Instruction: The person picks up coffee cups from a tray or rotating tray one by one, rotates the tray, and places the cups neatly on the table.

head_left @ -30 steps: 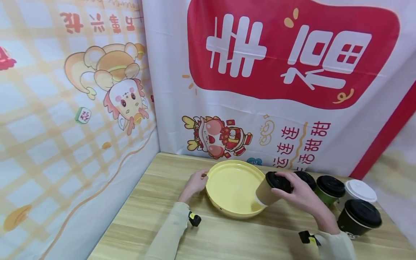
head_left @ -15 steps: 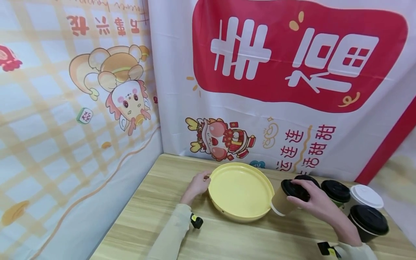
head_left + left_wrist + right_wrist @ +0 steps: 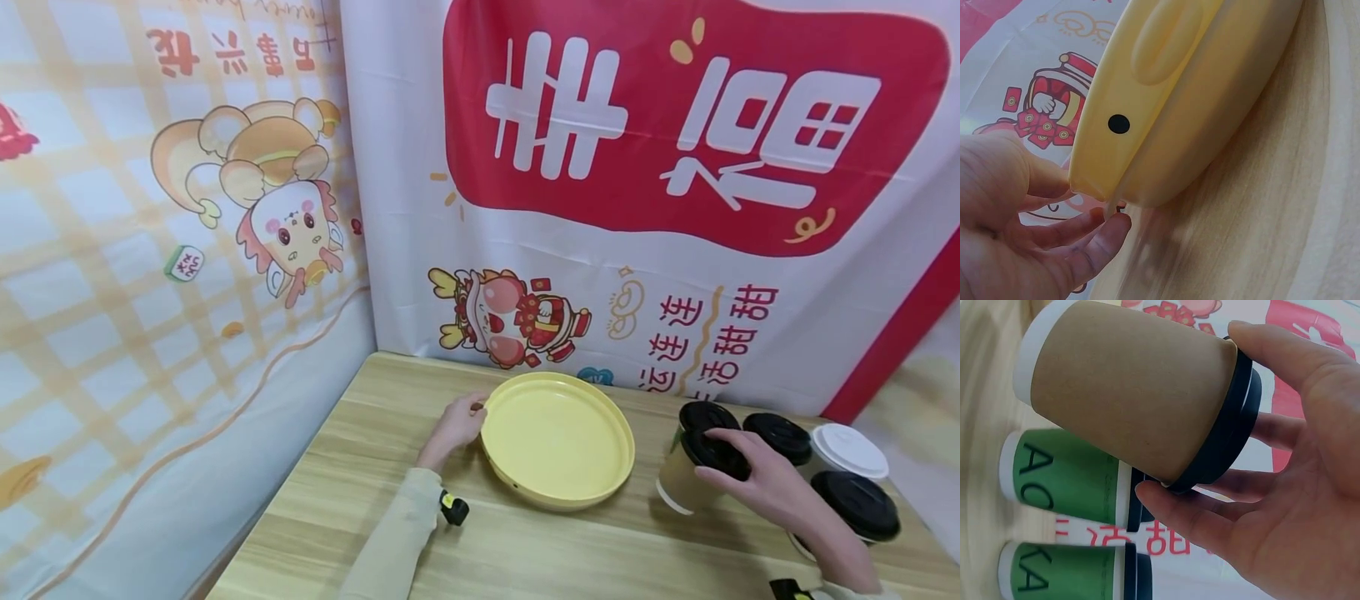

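Observation:
My left hand (image 3: pixel 456 427) grips the left edge of a round yellow tray (image 3: pixel 558 437) on the table. In the left wrist view its thumb and fingers (image 3: pixel 1094 250) meet at the rim of the tray (image 3: pixel 1166 125). My right hand (image 3: pixel 783 492) holds a brown paper coffee cup (image 3: pixel 686 479) by its black lid, right of the tray. From the right wrist view, thumb and fingers spread around that lid on the cup (image 3: pixel 1129 387). Whether the cup's base touches the table cannot be told. Behind it stands a green coffee cup (image 3: pixel 1072 475) with a black lid.
To the right, another green cup (image 3: pixel 1063 572), a white-lidded cup (image 3: pixel 847 450) and a dark cup with a black lid (image 3: pixel 855 504) stand close together. A printed cloth (image 3: pixel 525 233) hangs along the table's back edge. Wooden tabletop (image 3: pixel 570 554) lies in front of the tray.
My right hand has carried the brown coffee cup from over the tray's right rim to the right, beside the other cups. My left hand stays on the tray's edge.

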The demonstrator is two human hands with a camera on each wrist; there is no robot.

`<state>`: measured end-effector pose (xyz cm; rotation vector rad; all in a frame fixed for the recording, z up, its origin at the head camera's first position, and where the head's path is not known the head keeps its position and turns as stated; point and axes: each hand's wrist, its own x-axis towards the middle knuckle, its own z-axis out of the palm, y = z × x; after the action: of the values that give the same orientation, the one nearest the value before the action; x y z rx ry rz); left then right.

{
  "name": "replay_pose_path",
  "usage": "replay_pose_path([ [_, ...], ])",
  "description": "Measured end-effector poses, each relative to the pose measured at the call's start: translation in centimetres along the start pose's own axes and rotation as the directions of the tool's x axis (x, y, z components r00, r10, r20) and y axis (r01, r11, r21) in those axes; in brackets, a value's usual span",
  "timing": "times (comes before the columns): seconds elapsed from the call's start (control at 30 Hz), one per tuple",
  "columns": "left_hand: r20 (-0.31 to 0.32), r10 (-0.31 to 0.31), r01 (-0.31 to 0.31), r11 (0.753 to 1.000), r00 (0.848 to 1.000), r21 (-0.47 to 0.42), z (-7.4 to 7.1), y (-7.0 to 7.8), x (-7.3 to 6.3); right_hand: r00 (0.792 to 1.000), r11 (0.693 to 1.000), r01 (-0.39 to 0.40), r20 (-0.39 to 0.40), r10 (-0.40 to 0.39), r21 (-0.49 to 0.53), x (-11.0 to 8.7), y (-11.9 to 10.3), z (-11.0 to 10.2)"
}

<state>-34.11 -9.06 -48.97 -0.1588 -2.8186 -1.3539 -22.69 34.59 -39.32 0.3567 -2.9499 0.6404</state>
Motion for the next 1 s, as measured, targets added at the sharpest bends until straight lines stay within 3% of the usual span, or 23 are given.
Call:
replay_pose_path([
  [0.3,0.009,-0.010,0.010,1.000,1.000,-0.001,-0.1,0.4,-0.2,0.996,0.997,-0.056,0.063,0.059,-0.047,-0.9,2.7,-0.4],
  [0.6,0.010,-0.019,0.019,0.999,1.000,-0.026,-0.1,0.6,-0.5,0.996,0.993,-0.063,0.050,0.068,-0.100,-1.6,4.5,-1.1],
  [0.87,-0.003,-0.002,0.002,1.000,1.000,-0.010,-0.1,0.3,-0.2,0.989,0.983,-0.105,0.090,0.119,-0.151,-1.4,5.9,-0.9],
  [1.0,0.003,-0.007,0.007,1.000,1.000,-0.011,-0.2,0.2,-0.2,0.992,0.982,-0.101,0.062,0.112,-0.159,-1.4,6.5,-0.5],
])
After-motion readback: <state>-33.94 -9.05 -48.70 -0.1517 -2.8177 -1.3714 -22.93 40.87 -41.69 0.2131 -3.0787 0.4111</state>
